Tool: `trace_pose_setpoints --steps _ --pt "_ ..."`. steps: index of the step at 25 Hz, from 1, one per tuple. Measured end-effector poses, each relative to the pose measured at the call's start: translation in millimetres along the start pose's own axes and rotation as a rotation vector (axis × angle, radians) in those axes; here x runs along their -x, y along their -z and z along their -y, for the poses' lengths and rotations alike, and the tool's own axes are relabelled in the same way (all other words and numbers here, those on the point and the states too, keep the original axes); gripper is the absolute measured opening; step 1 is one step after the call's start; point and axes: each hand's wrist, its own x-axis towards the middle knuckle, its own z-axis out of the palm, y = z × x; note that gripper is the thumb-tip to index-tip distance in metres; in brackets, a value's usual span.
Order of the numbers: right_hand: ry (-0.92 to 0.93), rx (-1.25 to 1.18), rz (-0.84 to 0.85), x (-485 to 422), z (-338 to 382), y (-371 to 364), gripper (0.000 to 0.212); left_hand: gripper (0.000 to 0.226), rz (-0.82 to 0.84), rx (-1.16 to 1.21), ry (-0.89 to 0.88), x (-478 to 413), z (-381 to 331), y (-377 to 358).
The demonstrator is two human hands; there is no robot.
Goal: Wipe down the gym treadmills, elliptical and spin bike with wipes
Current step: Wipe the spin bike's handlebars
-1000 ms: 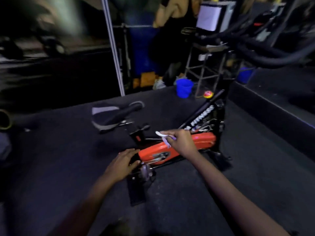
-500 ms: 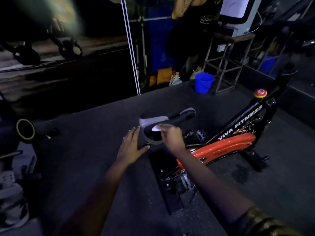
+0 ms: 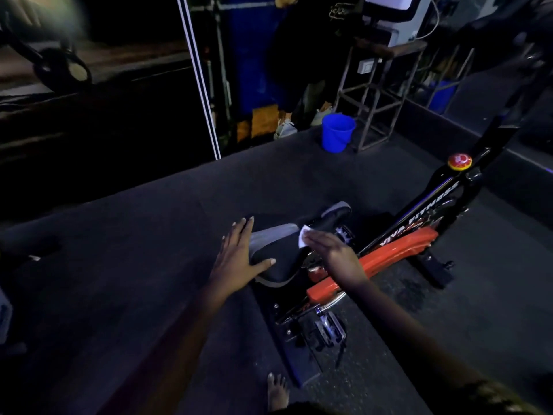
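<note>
The spin bike (image 3: 389, 259) has an orange and black frame lettered VIVA FITNESS and a red knob (image 3: 459, 161) on top. Its black and grey saddle (image 3: 281, 256) is in the middle of the view. My left hand (image 3: 236, 259) lies flat with spread fingers on the saddle's rear left side. My right hand (image 3: 335, 253) presses a white wipe (image 3: 302, 239) onto the saddle's top with straight fingers. Most of the wipe is hidden under the fingers.
A blue bucket (image 3: 338, 131) stands on the dark floor mat beyond the bike, next to a metal stool frame (image 3: 377, 103). Another person's legs and shoes (image 3: 285, 127) are by the bucket. My bare foot (image 3: 276, 390) is near the bike's rear base (image 3: 299, 354).
My right hand carried the wipe from the orange frame up onto the saddle. My left hand left the lower frame and came to lie flat on the saddle's rear.
</note>
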Motion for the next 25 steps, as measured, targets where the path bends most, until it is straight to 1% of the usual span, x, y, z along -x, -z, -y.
trace_pose_setpoints --steps 2,3,4,5,7,8,10,13,16,17,18,20,21,22,24,25 --pt "-0.098 0.004 -0.081 -12.7 -5.0 4.7 0.045 0.108 0.02 -0.024 0.015 -9.5 5.5 -1.5" --pt "-0.132 -0.01 -0.115 -23.0 3.3 2.7 0.041 0.112 0.027 -0.007 0.034 -12.8 10.3 -3.2" --pt "-0.125 -0.045 -0.125 -33.5 17.8 -2.9 0.037 0.114 0.038 0.026 0.057 -14.3 14.5 -4.5" --pt "-0.081 -0.102 -0.094 -43.6 35.5 -12.9 0.034 0.116 0.051 0.06 0.068 -15.0 17.4 -5.5" --pt "-0.008 -0.182 0.044 -57.9 71.7 -34.6 0.038 0.114 0.062 0.072 0.05 -14.6 22.5 -8.3" --pt "-0.01 -0.195 0.123 -63.4 79.7 -42.5 0.041 0.113 0.065 0.066 0.046 -14.1 22.9 -9.1" --pt "-0.055 -0.177 0.183 -72.2 69.9 -45.9 0.043 0.115 0.074 0.071 0.058 -14.3 23.0 -8.4" --pt "-0.192 -0.067 0.158 -70.0 34.9 -35.4 0.043 0.116 0.09 0.086 0.028 -12.9 23.4 -3.5" --pt "-0.473 0.038 0.072 -69.5 16.2 -26.8 0.036 0.115 0.114 0.079 -0.068 -13.7 29.4 -0.1" --pt "-0.524 0.042 0.091 -76.1 21.6 -31.0 0.033 0.117 0.134 0.098 -0.098 -14.8 32.9 0.0" --pt "-0.503 0.028 0.149 -85.4 34.2 -36.9 0.033 0.118 0.151 0.134 -0.116 -16.5 37.3 0.0" --pt "-0.339 -0.021 0.265 -98.4 64.7 -53.9 0.036 0.109 0.154 0.227 -0.133 -20.6 46.0 4.2" --pt "-0.264 -0.052 0.269 -99.2 74.6 -59.3 0.038 0.1 0.138 0.271 -0.136 -23.4 49.2 7.1" --pt "-0.24 -0.067 0.253 -96.8 78.0 -58.6 0.04 0.089 0.116 0.31 -0.152 -27.9 49.6 10.6" --pt "-0.312 -0.066 0.186 -89.6 67.3 -44.9 0.043 0.074 0.097 0.285 -0.218 -43.0 42.7 14.6" --pt "-0.355 -0.046 0.168 -84.5 57.2 -37.5 0.043 0.072 0.104 0.231 -0.267 -53.6 36.1 14.3"
